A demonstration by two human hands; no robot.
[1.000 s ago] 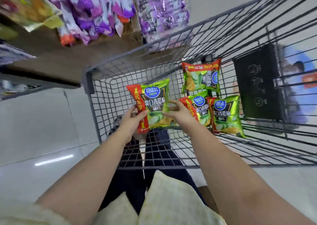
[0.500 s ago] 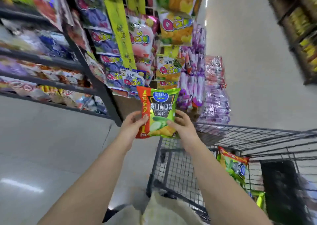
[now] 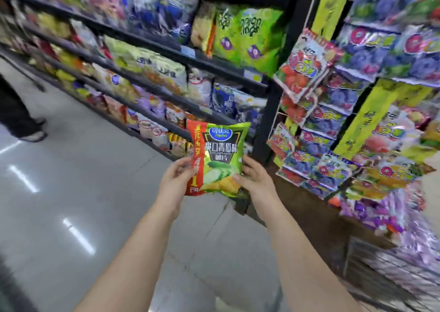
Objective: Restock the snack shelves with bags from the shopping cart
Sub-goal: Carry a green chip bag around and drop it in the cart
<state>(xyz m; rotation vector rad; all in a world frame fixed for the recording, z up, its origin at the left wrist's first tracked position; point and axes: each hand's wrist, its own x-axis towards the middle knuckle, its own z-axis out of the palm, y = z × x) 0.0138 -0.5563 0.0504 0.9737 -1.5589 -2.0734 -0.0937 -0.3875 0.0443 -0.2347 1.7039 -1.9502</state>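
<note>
- Both bare forearms reach up from the bottom edge. My left grip (image 3: 175, 180) pinches the red left side of the green-and-red foil crisp bag (image 3: 219, 154), thumb in front.
- My right grip (image 3: 256, 180) holds the bag's lower right corner, thumb on the front and fingers curled behind.
- I see the bag upright in the air, print facing me, in front of the lowest shelf rows and touching no shelf.
- Below lies the glossy grey tiled floor (image 3: 71, 204), streaked with lamp glare.
- At lower right is a heap of purple foil packs (image 3: 392, 252), too blurred to tell what carries it.
- Beyond, black metal shelves (image 3: 166, 47) crammed with snack bags run off leftward and end at a black upright post (image 3: 273, 111).
- Right of the post hang colourful strips of sweet packets (image 3: 333, 121).
- At far left a dark trouser leg and shoe (image 3: 21, 121) are cut off by the frame.
- The shelf labels are smeared and unreadable.
</note>
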